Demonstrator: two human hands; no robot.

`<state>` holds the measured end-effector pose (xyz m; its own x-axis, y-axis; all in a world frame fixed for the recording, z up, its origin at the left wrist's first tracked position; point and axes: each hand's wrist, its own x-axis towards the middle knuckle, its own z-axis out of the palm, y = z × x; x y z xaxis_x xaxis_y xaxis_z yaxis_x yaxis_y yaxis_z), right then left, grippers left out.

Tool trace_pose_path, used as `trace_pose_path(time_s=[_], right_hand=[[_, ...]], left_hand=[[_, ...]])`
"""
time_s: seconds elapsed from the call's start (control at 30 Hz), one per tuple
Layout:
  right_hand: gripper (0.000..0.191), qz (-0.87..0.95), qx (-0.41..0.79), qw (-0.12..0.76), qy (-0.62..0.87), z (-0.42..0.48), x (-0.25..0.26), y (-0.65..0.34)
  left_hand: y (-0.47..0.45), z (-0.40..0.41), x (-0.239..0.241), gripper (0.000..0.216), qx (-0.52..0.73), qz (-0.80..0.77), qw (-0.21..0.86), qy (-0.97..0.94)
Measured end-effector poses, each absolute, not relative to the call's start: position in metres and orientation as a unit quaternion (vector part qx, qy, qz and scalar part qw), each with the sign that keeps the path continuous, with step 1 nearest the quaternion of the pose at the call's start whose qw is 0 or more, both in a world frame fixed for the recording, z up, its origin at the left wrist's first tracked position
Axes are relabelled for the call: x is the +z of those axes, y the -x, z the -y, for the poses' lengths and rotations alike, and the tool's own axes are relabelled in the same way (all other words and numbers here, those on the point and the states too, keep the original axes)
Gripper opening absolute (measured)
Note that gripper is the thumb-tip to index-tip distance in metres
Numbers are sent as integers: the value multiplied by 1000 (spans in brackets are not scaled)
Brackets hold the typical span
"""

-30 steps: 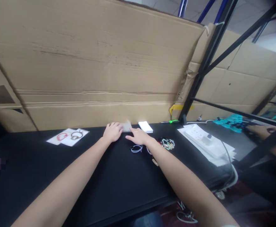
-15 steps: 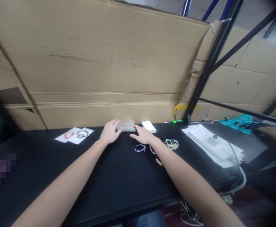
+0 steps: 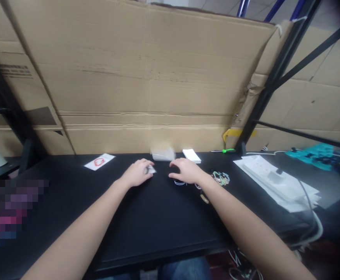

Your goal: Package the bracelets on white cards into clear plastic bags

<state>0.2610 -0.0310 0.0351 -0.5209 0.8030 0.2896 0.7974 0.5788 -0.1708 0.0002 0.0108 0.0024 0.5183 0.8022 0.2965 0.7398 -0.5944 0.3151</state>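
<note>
My left hand (image 3: pixel 136 173) is closed around a small white card (image 3: pixel 151 169) with something dark on it, mostly hidden by the fingers. My right hand (image 3: pixel 185 170) is open, thumb and fingers apart, just above the table, with nothing visible in it. Partly under that hand lies a pale blue bracelet (image 3: pixel 179 182). Beyond the hands, a stack of clear plastic bags (image 3: pixel 162 154) rests against the cardboard, beside a stack of white cards (image 3: pixel 191 156). A white card with a red bracelet (image 3: pixel 99 161) lies at the left.
Several tangled bracelets (image 3: pixel 220 178) lie beyond my right forearm. A green-handled tool (image 3: pixel 227 150) is at the back. White sheets with a power strip (image 3: pixel 274 181) cover the right side. Cardboard (image 3: pixel 158 77) walls the back, with black metal posts (image 3: pixel 270 89) framing it.
Both hands have come away from the plastic bags toward me. The card with the dark bracelet is gone from the left, and a card now shows in my left hand. The view has shifted left.
</note>
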Motion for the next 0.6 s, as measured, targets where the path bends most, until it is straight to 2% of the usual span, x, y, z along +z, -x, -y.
trace_pose_path(time_s=[0.1,0.23,0.37,0.6], right_hand=[[40,883,5,169,438,34,32,-252],[30,878,-7,158,451,35,25,-241],[19,867,14,173,466,32,21,-240],[13,840,76,219,491,27,19,-245]], left_hand=[[-25,4,4,44,253,-365,107,-890],[-36,14,7,39,283,-320,122,-896],[-35,17,9,48,280,-311,130,-899],[-38,17,6,56,281,-315,154,-893]])
